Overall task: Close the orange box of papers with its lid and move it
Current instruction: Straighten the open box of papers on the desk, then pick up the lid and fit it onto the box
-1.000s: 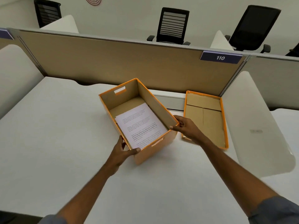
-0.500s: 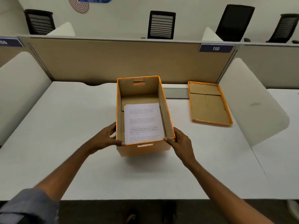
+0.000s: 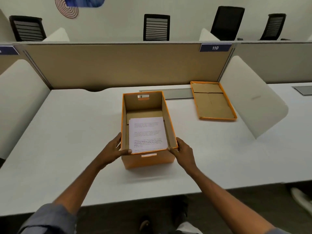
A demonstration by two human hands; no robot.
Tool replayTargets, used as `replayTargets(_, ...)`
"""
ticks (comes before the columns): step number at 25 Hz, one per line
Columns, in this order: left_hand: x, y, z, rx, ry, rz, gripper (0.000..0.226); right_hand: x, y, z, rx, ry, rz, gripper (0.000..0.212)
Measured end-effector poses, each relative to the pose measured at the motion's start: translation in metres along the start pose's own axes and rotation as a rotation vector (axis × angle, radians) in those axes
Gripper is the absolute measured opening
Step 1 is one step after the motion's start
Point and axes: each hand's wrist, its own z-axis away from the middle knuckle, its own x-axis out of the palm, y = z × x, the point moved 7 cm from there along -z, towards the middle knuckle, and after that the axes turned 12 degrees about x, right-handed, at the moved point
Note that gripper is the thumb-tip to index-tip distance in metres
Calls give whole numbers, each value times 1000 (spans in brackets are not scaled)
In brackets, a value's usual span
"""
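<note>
An open orange box [image 3: 148,160] stands upright on the white desk [image 3: 70,132], squared to me, with a stack of printed white papers [image 3: 147,134] lying inside. My left hand [image 3: 114,149] grips its near left corner, thumb over the front rim. My right hand [image 3: 181,152] holds the near right corner the same way. The orange lid [image 3: 213,101] lies upside down on the desk to the back right, its brown inside facing up, apart from the box.
A tan partition [image 3: 118,66] with a "110" sign [image 3: 215,47] closes the desk's far side. White curved dividers stand at the left [image 3: 18,98] and right [image 3: 249,97]. A grey cable flap [image 3: 179,94] lies behind the box. Office chairs stand beyond the partition.
The box was turned from a diagonal, tilted pose to straight and flat on the desk. My hands shifted to its two near corners and stay there.
</note>
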Motion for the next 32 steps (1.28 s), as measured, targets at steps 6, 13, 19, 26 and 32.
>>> replayTargets(6,6,0,3,63,38,-101,103,4,0,-4,-33,-5,-12,40)
replayTargets(13,-3,12,-24,-118,115,-296,137,-18,19,-28,33,-10,-17,70)
replayTargets(19,71,103,-113,170,175,-416,111,-130,56,-94,78,164,64,75)
replayTargets(26,213,136,-261,208,45,-331,116,-240,105,-192,119,203,142,75)
replayTargets(32,285,109,-337,91,-20,-346,121,-291,139,-253,151,141,189,74)
